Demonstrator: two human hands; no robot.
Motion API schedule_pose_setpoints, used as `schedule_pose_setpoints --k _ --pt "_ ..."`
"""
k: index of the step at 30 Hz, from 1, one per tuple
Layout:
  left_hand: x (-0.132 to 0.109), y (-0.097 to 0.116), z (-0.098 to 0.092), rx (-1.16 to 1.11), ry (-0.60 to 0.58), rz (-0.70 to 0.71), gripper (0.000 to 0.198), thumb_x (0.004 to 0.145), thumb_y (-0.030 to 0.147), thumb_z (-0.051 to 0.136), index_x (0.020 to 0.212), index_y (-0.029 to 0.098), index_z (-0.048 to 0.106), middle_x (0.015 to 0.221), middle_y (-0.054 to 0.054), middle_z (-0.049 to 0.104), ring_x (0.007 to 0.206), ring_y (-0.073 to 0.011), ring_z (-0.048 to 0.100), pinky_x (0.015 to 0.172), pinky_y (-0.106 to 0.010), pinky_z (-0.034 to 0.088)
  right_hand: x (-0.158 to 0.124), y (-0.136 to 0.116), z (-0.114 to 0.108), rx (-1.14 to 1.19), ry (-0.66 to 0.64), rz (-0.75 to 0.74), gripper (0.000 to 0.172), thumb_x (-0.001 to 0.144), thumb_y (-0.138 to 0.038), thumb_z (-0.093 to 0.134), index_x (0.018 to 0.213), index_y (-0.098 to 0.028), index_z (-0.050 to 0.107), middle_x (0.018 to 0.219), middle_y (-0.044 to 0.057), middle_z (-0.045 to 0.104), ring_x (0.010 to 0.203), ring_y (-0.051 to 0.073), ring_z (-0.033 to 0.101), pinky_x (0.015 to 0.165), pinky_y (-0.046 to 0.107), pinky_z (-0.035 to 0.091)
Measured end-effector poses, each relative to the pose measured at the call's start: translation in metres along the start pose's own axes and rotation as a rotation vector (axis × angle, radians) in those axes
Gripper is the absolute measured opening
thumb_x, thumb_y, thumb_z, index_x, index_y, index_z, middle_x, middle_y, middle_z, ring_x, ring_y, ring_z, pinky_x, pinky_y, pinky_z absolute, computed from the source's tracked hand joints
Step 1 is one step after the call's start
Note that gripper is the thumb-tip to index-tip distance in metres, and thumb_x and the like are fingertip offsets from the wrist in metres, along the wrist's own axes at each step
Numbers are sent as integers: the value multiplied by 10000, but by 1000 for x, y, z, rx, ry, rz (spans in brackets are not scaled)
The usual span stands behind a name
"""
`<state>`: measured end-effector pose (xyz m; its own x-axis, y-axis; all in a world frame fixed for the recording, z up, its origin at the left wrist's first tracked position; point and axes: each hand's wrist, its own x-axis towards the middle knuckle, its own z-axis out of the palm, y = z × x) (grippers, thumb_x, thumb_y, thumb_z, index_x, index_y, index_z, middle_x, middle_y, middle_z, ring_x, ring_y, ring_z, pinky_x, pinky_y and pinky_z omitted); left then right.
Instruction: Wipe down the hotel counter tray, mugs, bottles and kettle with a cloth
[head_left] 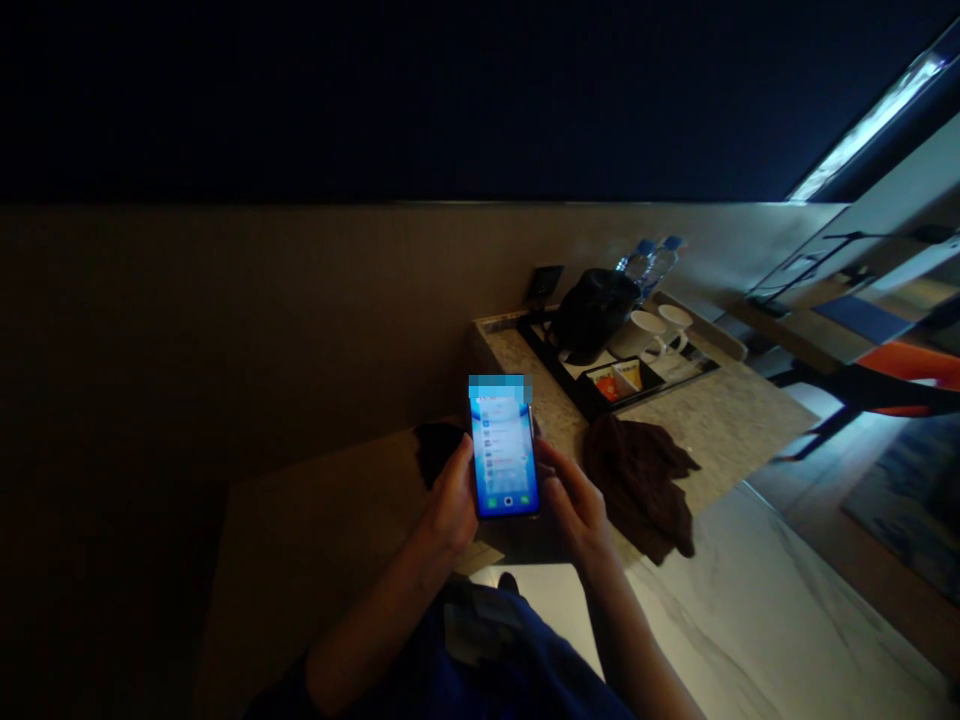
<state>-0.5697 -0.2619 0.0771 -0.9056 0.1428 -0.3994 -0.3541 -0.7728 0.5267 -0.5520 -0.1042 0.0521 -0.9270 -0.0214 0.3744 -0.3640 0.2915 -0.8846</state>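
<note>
A lit smartphone (504, 455) is held upright in front of me, its bright blue screen turned my way. Along its left edge, my left hand (455, 500) is closed on it, the fingers mostly hidden behind. My right hand (576, 505) is curled at the phone's right edge, fingertips against its side and thumb bent. Just beyond the right hand, a crumpled dark brown cloth (641, 480) lies on the stone counter (739, 415) and hangs over its front edge.
On the counter, a black tray (686, 383) carries a black kettle (596, 310), two white mugs (637, 335) and a box of sachets (619, 382). Two water bottles (660, 265) stand behind. A wall socket (546, 282) is at the back. An orange chair (915, 370) stands right.
</note>
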Motion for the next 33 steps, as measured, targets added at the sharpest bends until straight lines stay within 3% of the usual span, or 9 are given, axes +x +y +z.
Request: schedule_pose_setpoints --k 6,12,21,27,30,33 --pt "5 4 2 -22 63 20 427 975 356 413 1130 36 649 1069 -170 714 1043 -310 651 980 -439 467 -1 -2 4 -160 -18 -76 453 925 -388 516 1340 -208 551 1224 123 666 1088 276 654 934 462 540" --pt "12 -1 -8 18 59 39 385 961 311 457 1155 26 628 1033 -171 718 904 -261 665 856 -385 501 4 -3 10 -252 -17 -96 408 908 -328 542 1294 -199 568 1177 116 682 1065 257 662 913 417 557" --pt "19 0 -16 -37 94 8 348 959 330 453 1046 76 675 945 -132 735 835 -249 679 826 -373 508 11 9 20 -330 -35 -107 482 910 -393 531 1352 -205 504 1178 116 674 1073 271 659 894 411 566" --pt "31 -4 -29 -23 119 -26 418 961 357 441 1156 37 626 1001 -167 725 865 -257 678 832 -387 520 15 17 24 -426 -172 -155 514 915 -399 538 1385 -203 461 1127 120 670 1024 264 661 857 415 575" --pt "50 -11 -53 -59 87 -78 457 946 399 472 1205 43 595 1022 -170 721 859 -259 686 805 -397 534 19 18 3 -561 -159 -224 500 914 -397 541 1377 -215 481 1215 139 611 1105 284 602 906 460 545" --pt "69 -15 -94 -75 161 -106 429 942 384 490 1205 59 583 919 -143 734 780 -246 695 755 -391 538 19 31 -47 -771 33 -239 478 913 -444 520 1332 -215 533 1270 161 555 1178 330 530 961 545 486"
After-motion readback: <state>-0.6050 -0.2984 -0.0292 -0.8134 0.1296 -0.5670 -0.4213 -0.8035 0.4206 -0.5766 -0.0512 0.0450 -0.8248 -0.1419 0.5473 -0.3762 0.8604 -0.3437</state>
